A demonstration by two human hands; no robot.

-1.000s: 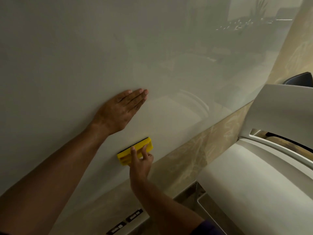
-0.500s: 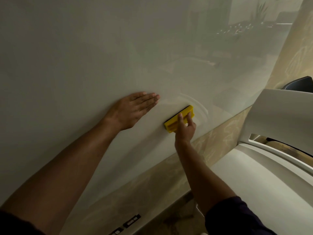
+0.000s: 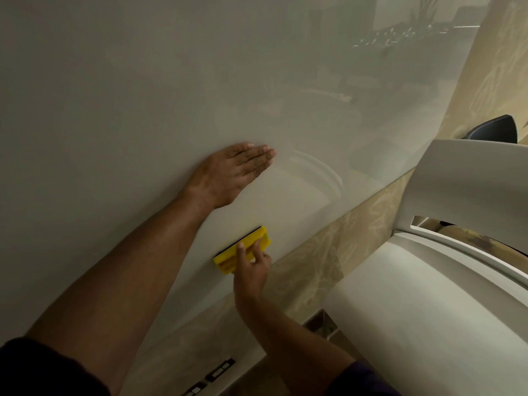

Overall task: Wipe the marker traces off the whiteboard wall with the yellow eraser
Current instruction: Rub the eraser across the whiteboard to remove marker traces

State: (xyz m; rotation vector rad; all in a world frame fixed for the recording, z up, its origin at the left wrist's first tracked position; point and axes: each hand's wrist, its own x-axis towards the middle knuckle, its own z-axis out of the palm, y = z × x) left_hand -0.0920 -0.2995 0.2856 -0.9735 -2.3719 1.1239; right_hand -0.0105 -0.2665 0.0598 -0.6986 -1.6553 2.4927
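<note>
The glossy whiteboard wall (image 3: 143,110) fills most of the view. My left hand (image 3: 231,174) lies flat against it with straight fingers pointing right. Below it, my right hand (image 3: 251,267) grips the yellow eraser (image 3: 243,248), which has a dark felt edge pressed to the board near the board's lower border. Faint curved marks (image 3: 325,172) show on the board to the right of my left hand; whether they are marker traces or reflections is unclear.
A beige patterned wall strip (image 3: 328,244) runs below the board. A white curved table or desk (image 3: 428,324) stands close at the right, with a dark chair back (image 3: 497,130) behind it. Wall sockets (image 3: 217,372) sit low on the strip.
My right hand has carried the eraser from the upper right, beside my left fingertips, down and left to the board's lower edge. My left hand stays flat on the board.
</note>
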